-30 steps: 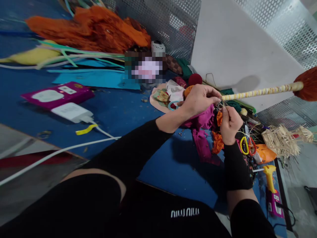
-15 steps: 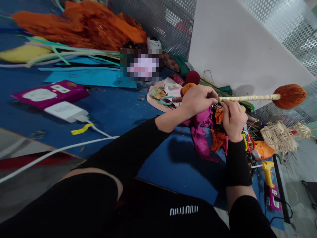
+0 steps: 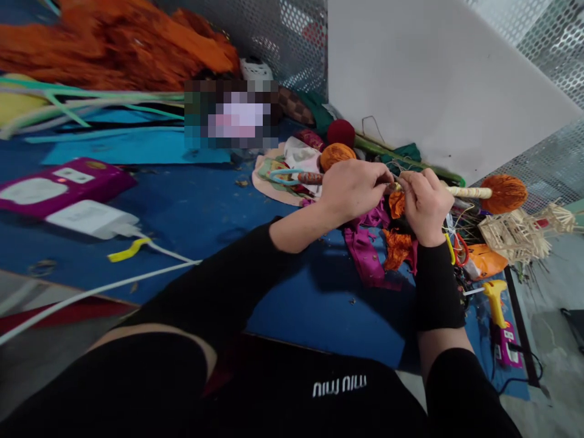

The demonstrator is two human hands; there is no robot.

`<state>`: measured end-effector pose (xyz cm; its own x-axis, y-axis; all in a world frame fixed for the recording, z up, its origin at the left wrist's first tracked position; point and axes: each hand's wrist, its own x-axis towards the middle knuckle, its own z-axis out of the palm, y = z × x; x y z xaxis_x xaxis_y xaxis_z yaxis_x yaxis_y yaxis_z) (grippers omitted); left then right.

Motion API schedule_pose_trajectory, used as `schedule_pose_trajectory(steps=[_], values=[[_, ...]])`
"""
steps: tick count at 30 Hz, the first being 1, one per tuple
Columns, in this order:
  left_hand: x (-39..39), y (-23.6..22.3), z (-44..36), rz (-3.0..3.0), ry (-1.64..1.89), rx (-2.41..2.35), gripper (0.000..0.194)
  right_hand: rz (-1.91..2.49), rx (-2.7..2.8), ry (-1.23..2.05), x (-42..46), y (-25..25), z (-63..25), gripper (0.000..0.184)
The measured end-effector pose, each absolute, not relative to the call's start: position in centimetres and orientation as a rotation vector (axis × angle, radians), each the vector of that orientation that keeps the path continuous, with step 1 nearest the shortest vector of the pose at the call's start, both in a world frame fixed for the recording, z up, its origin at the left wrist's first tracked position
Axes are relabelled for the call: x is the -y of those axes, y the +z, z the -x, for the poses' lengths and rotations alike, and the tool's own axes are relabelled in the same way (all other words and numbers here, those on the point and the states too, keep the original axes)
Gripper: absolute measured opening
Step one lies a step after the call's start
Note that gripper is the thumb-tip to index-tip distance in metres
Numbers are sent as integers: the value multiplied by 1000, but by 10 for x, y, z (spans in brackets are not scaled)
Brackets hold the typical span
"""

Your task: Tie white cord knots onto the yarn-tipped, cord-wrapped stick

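Both hands are on a slim stick (image 3: 469, 192) wrapped in a pale striped strip, with an orange fibrous ball (image 3: 504, 194) on its right end. My left hand (image 3: 351, 191) is closed, thumb and fingers pinching near the stick's middle. Just right of it, my right hand (image 3: 426, 204) is closed around the stick, fingertips almost touching the left ones. A brown patterned rod (image 3: 310, 178) with a light blue loop (image 3: 283, 177) sticks out left of my left hand; whether it joins the stick is hidden. Magenta cloth strips (image 3: 365, 252) and crumpled orange pieces (image 3: 396, 249) lie below.
Behind my hands are a dark red ball (image 3: 341, 134), another orange ball (image 3: 336, 156) and a white panel (image 3: 424, 79). To the right lie a yellow glue gun (image 3: 495, 301) and a woven straw piece (image 3: 515, 240). A purple power strip (image 3: 68, 185) and white cable (image 3: 114, 281) are left.
My right hand has moved closer to my left, covering the stick between them. The stick's ball end has dropped slightly. The whole view has shifted a little.
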<state>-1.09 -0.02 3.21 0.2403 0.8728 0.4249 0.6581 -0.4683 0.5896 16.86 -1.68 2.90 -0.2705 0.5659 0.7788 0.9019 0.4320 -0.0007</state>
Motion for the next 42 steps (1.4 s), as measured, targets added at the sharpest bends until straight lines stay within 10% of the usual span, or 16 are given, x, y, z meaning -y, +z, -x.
schedule_pose_trajectory(steps=[42], values=[[-11, 33, 31, -2550, 1123, -1297, 36, 1477, 1583, -117, 32, 71, -270, 17]])
